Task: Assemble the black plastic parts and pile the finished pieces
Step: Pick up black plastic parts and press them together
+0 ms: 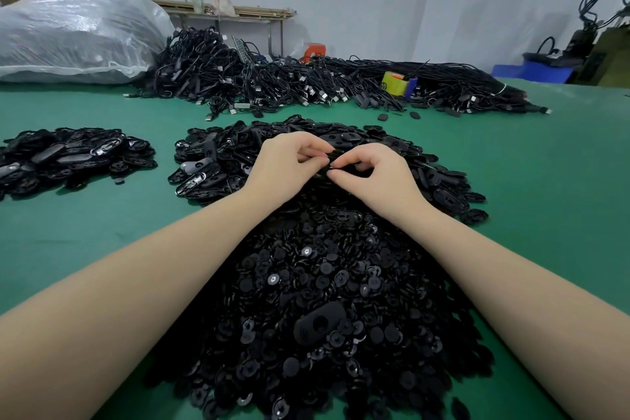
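Judging by how the heaps lie, the job is well under way but far from over. The left hand (pixel 289 160) and the right hand (pixel 371 170) meet above the middle of the green felt-covered table (pixel 562 160), fingers curled, and between their fingertips they pinch a small black plastic part (pixel 332 164). It is mostly hidden by the fingers, so whether it is one piece or two being pressed together cannot be told. It looks like a joining step in hand.

Directly below the forearms spreads a broad heap of small round black plastic discs (pixel 320 286), and one oval black plastic shell (pixel 318 322) lies on top of it near the front. Just beyond the hands sits a wide mound of oval black plastic housings (pixel 375 143); these appear to be stock waiting for assembly, though finished and unfinished ones cannot be separated by eye here.

Well apart to the left lies a smaller, flatter pile of oval black pieces (pixel 71 157), which is probably the finished stack. It is plainly smaller than the two supply heaps, so most of the work seems left. Farther back a tangled mass of black cables (pixel 306 82) runs across the table, beside a large clear plastic bag (pixel 75 34).
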### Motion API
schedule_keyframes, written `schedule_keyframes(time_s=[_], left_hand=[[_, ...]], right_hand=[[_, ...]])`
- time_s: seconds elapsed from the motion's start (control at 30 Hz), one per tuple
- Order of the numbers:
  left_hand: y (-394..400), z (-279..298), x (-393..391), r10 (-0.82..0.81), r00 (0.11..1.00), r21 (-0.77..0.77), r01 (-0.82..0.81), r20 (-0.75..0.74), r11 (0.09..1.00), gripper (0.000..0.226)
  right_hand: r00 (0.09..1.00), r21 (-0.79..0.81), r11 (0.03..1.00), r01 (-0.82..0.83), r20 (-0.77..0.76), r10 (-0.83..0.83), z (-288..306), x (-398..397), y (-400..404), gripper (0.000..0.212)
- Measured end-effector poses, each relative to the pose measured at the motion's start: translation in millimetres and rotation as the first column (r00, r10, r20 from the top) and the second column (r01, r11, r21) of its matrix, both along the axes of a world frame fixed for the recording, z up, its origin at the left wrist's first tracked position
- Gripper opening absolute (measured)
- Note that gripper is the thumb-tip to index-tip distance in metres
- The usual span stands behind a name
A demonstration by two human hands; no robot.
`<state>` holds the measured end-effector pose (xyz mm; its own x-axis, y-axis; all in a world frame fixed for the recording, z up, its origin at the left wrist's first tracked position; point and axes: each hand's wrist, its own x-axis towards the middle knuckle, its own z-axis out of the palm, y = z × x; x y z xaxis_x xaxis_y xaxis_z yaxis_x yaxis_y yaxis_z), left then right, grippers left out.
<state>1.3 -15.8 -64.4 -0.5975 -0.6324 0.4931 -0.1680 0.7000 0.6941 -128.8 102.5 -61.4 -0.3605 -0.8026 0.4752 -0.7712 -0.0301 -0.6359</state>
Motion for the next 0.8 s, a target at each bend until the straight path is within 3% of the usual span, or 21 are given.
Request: schedule_keyframes(time_s=[0.13, 0.2, 0.3, 0.43, 0.57, 0.7, 0.8], left_hand=[[-0.1, 2.7, 0.7, 0.006, 0.997, 0.040, -0.003, -0.078, 0.999, 0.027], [1.9, 3.6, 1.0, -0.034, 0.992, 0.073, 0.043, -0.120, 0.996, 0.027], [4.9, 4.2, 0.9, -0.108, 0.980, 0.118, 0.129, -0.167, 0.985, 0.025], [4.9, 4.8, 1.1, -0.128, 0.966, 0.201, 0.175, -0.226, 0.964, 0.019], [4.2, 5.2, 1.8, -0.120, 0.955, 0.265, 0.194, -0.270, 0.945, 0.018], [4.8, 6.2, 1.9, -0.082, 0.958, 0.329, 0.173, -0.274, 0.928, 0.012], [7.8, 8.7, 0.6, -0.081, 0.952, 0.409, 0.202, -0.294, 0.890, 0.011]], right_hand=[[0.989, 0.127, 0.982, -0.141, -0.032, 0.146, -0.6, 2.6, -0.4, 0.021], [0.995, 0.095, 0.991, -0.094, -0.034, 0.098, -2.6, 2.4, -2.4, 0.020], [0.996, 0.019, 1.000, -0.021, 0.087, 0.019, -4.3, -0.4, -3.1, 0.021], [0.982, -0.007, 0.999, -0.034, 0.188, 0.035, -1.4, -0.7, -1.8, 0.015], [0.970, -0.029, 0.999, -0.041, 0.237, 0.047, 0.2, -1.6, -1.2, 0.025], [0.961, -0.029, 0.998, -0.054, 0.270, 0.060, 0.8, -2.5, -2.9, 0.016], [0.916, -0.098, 0.993, -0.060, 0.390, 0.094, 0.9, -3.7, -3.2, 0.007]])
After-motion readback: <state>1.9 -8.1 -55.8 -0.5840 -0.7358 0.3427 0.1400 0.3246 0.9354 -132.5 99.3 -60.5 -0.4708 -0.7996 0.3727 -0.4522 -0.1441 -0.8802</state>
